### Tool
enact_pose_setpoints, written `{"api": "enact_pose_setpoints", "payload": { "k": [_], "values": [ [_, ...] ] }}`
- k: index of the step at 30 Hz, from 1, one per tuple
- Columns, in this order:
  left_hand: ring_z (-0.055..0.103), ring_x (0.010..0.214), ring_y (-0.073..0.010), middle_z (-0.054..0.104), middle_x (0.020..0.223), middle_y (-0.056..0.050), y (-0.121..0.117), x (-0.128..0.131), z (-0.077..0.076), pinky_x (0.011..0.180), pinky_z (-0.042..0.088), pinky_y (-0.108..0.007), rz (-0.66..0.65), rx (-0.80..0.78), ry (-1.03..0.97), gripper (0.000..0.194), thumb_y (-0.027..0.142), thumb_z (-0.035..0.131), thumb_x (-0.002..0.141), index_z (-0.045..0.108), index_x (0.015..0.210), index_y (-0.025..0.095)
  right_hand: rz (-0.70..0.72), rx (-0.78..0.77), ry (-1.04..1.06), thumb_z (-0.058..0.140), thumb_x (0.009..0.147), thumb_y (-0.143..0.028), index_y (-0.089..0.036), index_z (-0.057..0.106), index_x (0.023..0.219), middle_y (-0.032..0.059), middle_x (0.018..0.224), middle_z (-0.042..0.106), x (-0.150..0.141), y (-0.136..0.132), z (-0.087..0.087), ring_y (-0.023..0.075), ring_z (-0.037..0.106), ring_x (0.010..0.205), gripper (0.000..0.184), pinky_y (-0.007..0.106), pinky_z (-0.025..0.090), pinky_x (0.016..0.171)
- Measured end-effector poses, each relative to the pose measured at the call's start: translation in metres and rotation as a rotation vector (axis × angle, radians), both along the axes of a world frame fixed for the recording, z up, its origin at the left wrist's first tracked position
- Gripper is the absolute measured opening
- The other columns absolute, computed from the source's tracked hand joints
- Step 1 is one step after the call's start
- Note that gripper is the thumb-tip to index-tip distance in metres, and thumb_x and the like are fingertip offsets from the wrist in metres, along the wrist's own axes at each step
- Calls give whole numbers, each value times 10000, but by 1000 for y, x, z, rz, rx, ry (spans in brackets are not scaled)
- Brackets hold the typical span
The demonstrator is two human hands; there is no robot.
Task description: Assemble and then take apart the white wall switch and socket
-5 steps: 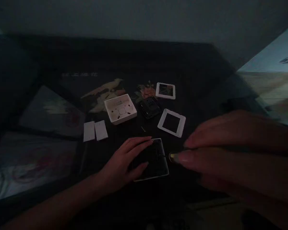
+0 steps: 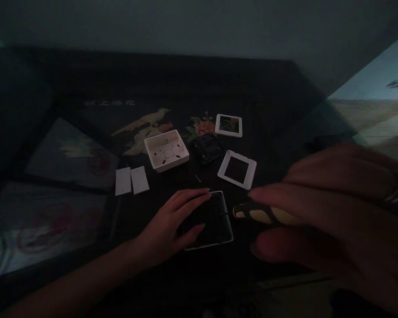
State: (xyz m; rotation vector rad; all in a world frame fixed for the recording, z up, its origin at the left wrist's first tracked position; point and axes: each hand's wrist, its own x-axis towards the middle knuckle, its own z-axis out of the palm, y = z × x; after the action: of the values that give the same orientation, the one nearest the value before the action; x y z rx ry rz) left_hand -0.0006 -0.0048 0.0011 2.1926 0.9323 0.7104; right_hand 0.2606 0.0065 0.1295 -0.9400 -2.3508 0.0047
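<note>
My left hand point(image 2: 172, 225) lies over the left part of a white-edged square switch box point(image 2: 230, 229) with a dark insert, fingers at its far edge and thumb on the insert, holding it. In my right hand point(image 2: 331, 221) is a screwdriver point(image 2: 258, 215) with a yellow and black handle, pinched between thumb and fingers. Its thin shaft points left into the right side of the box; the tip is too dark to make out. Just beyond the box lies a small screw point(image 2: 198, 178).
Behind stand an open white back box point(image 2: 167, 152) and a black switch module point(image 2: 207, 148). Two white frames point(image 2: 223, 170) point(image 2: 228, 133) lie to the right. Two white plates point(image 2: 123, 181) point(image 2: 139, 180) sit left on the dark table point(image 2: 172, 79), which bears a bird and flower print.
My right hand has shifted its grip: the fingers have drawn back and opened around the handle, so more of the screwdriver shows. My left hand and the box stay put.
</note>
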Motion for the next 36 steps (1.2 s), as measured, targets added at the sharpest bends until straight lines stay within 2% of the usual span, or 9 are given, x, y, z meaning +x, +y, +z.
{"api": "enact_pose_setpoints", "payload": {
  "k": [6, 10, 14, 19, 21, 25, 28, 32, 36],
  "values": [
    [502, 1334, -235, 507, 1479, -79, 2, 2, 3, 1102, 478, -406, 13, 15, 10, 525, 221, 551, 964, 392, 1463, 262, 116, -35, 69, 497, 992, -266, -301, 683, 1228, -11, 1184, 697, -25, -2, 27, 174, 696, 1060, 303, 206, 540, 970],
    [526, 1307, -252, 529, 1450, -91, 3, 2, 1, 1087, 490, -431, 11, -31, 1, 537, 244, 584, 943, 413, 1452, 251, 21, -1, 33, 572, 956, -311, -322, 732, 1057, -25, 967, 739, -21, 0, 25, 180, 728, 849, 189, 258, 599, 790],
    [516, 1308, -255, 511, 1459, -104, 1, 2, -1, 1078, 494, -445, -2, -8, -3, 535, 248, 569, 958, 397, 1464, 252, -6, 63, 67, 636, 924, -333, -243, 725, 918, -6, 752, 728, -22, 8, 25, 165, 703, 669, 126, 259, 597, 687],
    [482, 1345, -227, 493, 1485, -83, 1, 3, 0, 1113, 464, -409, 7, 13, 16, 527, 217, 557, 964, 391, 1462, 260, 163, 41, 67, 443, 1013, -281, -283, 701, 1152, -3, 1126, 725, -26, 6, 30, 156, 712, 1018, 293, 184, 566, 911],
    [489, 1339, -221, 501, 1479, -80, 1, 3, 1, 1113, 465, -399, 8, 10, 10, 530, 213, 563, 959, 393, 1459, 259, 142, 35, 6, 421, 1020, -271, -300, 695, 1166, -12, 1152, 718, -24, 2, 29, 146, 711, 1022, 311, 179, 570, 904],
    [517, 1310, -238, 525, 1454, -90, 2, 3, 2, 1091, 484, -415, 9, -20, 0, 547, 225, 584, 946, 401, 1460, 262, -69, 8, -58, 462, 1015, -397, -336, 711, 954, -30, 894, 769, -19, 1, 25, 145, 750, 786, 263, 217, 618, 649],
    [531, 1289, -250, 530, 1440, -108, 2, 2, 2, 1074, 496, -434, 4, -1, -7, 527, 241, 573, 954, 413, 1456, 255, -91, 11, 32, 600, 934, -501, -311, 688, 871, -33, 733, 756, -18, 6, 22, 169, 740, 693, 219, 259, 625, 657],
    [512, 1308, -242, 520, 1448, -103, 2, 3, 1, 1081, 492, -428, 7, 15, 6, 521, 234, 555, 964, 398, 1461, 253, 48, 26, 130, 553, 985, -367, -223, 698, 1024, 16, 876, 770, -24, 9, 24, 156, 743, 814, 208, 185, 596, 800],
    [494, 1331, -240, 499, 1476, -89, 1, 3, 0, 1096, 480, -437, 8, 22, 10, 544, 230, 549, 968, 365, 1478, 275, 50, -16, 70, 428, 1023, -284, -300, 649, 1243, -25, 1091, 739, -28, -2, 26, 133, 722, 950, 312, 182, 575, 873]
  ]
}}
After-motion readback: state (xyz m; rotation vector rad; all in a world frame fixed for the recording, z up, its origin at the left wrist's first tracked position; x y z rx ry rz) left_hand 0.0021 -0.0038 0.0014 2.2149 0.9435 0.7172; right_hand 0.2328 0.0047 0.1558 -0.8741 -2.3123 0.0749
